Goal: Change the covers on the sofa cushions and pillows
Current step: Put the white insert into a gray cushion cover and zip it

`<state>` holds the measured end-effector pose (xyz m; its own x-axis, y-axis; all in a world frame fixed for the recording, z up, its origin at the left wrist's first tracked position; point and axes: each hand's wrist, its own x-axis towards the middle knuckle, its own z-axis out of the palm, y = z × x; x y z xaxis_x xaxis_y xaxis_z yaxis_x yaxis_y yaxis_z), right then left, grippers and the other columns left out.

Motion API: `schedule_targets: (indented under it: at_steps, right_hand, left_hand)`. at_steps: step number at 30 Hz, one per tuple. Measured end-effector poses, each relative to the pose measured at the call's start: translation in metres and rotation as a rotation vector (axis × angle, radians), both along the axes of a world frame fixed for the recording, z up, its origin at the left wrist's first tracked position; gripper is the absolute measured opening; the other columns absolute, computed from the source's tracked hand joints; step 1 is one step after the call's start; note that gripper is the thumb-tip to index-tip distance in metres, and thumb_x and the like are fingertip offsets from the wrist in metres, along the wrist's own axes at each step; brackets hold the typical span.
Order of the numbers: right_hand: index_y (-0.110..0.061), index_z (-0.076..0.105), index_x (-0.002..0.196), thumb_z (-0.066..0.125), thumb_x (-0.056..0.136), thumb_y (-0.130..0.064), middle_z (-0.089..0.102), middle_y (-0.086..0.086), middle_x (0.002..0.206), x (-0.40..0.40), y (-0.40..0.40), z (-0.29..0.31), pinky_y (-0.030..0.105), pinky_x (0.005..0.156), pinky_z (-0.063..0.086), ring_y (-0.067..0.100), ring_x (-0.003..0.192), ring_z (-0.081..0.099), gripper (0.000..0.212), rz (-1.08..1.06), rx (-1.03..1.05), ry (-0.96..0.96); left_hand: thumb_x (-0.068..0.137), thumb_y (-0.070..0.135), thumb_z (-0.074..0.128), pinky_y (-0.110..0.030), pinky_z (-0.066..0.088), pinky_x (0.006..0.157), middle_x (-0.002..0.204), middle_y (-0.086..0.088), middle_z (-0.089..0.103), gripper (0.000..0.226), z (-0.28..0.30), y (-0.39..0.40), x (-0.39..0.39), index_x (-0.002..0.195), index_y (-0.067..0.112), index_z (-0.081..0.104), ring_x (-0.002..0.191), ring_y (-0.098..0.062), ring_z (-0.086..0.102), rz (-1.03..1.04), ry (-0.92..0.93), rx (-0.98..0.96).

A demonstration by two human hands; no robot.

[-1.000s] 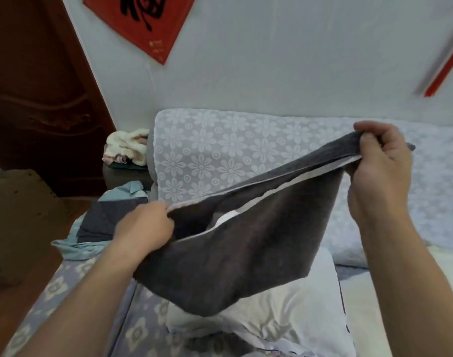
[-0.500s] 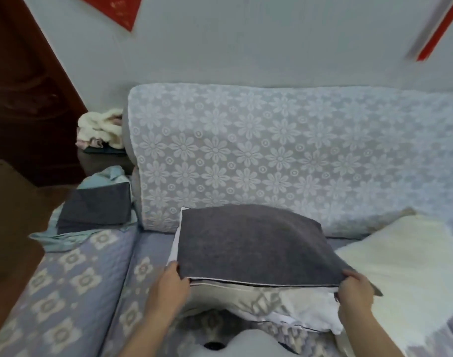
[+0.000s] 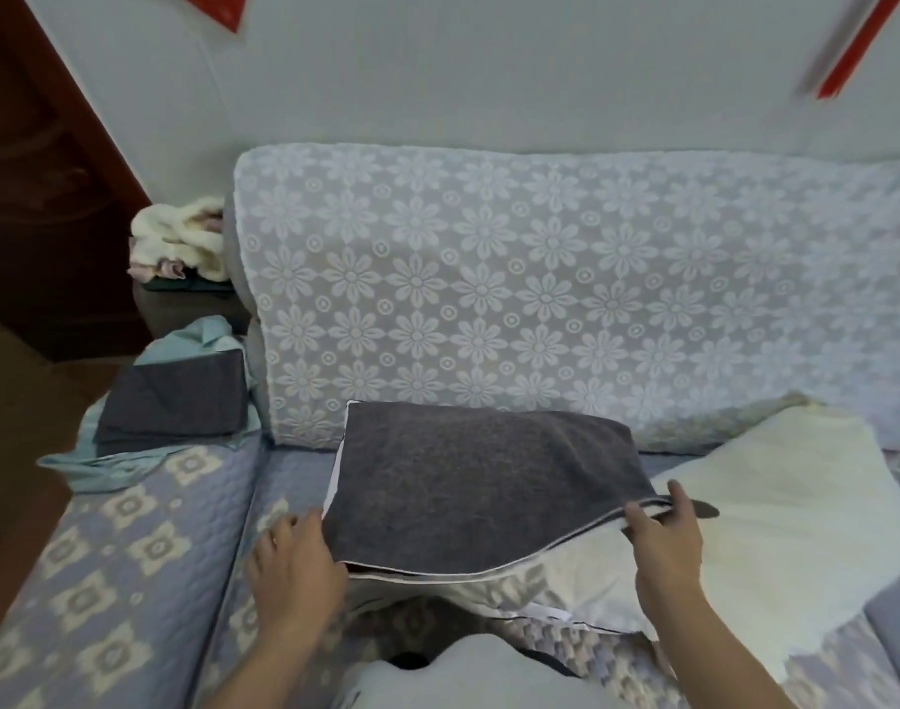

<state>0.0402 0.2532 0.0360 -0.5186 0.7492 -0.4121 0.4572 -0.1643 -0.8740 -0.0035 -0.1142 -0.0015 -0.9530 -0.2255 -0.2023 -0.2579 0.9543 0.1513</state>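
**Grey cover laid over pillow on sofa seat, both hands at its open edge**

A dark grey cushion cover [image 3: 484,483] is spread flat on the sofa seat [image 3: 125,570], just in front of the backrest, which is draped in white floral lace [image 3: 540,278]; its open near edge is lifted at the right corner, where it is pinched by the right hand [image 3: 665,542], thumb and fingers clamped on the fabric; the left hand [image 3: 297,565] is placed at the cover's near left corner, fingers bent with the tips tucked under the edge; whether that grip is closed on the cloth cannot be told; a white pillow [image 3: 581,580] is seen under the opening, partly hidden by the cover; a cream fluffy cushion [image 3: 785,514] is lying to the right, touching the cover's right corner; a folded grey cloth [image 3: 174,401] is set on pale blue fabric [image 3: 105,465] at the sofa's left end, well apart from the hands; a cream bundle [image 3: 182,243] is seen behind it, beside the backrest.
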Motion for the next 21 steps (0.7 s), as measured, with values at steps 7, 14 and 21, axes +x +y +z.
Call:
schedule_targets:
  at_steps: [7, 14, 21]
  right_hand:
    - [-0.035, 0.012, 0.159, 0.064, 0.092, 0.004, 0.031, -0.004, 0.069, -0.03, -0.017, 0.102, 0.027, 0.082, 0.045, 0.009, 0.072, 0.044, 0.093, 0.28, 0.045, 0.348]
    - [-0.042, -0.001, 0.158, 0.054, 0.09, 0.015, 0.054, 0.012, 0.085, -0.043, -0.029, 0.153, 0.033, 0.086, 0.049, 0.022, 0.084, 0.056, 0.104, 0.422, 0.036, 0.571]
    - [-0.03, 0.014, 0.16, 0.06, 0.096, -0.003, 0.062, 0.008, 0.082, -0.06, -0.032, 0.14, 0.041, 0.112, 0.042, 0.014, 0.091, 0.065, 0.083, 0.374, 0.008, 0.439]
  left_hand:
    - [0.083, 0.055, 0.067, -0.048, 0.039, 0.098, 0.118, -0.005, 0.069, 0.052, 0.03, 0.066, -0.038, 0.127, 0.028, 0.066, 0.112, -0.031, 0.059, -0.216, 0.144, -0.028]
    - [0.103, 0.021, 0.053, -0.033, 0.047, 0.06, 0.06, 0.0, 0.066, 0.03, 0.047, 0.04, -0.064, 0.077, 0.014, 0.067, 0.058, -0.016, 0.06, 0.373, -0.083, 1.161]
    - [0.101, 0.021, 0.052, -0.031, 0.043, 0.065, 0.079, -0.005, 0.073, 0.018, 0.081, -0.024, -0.069, 0.101, 0.012, 0.067, 0.069, -0.018, 0.061, 0.545, -0.243, 1.616]
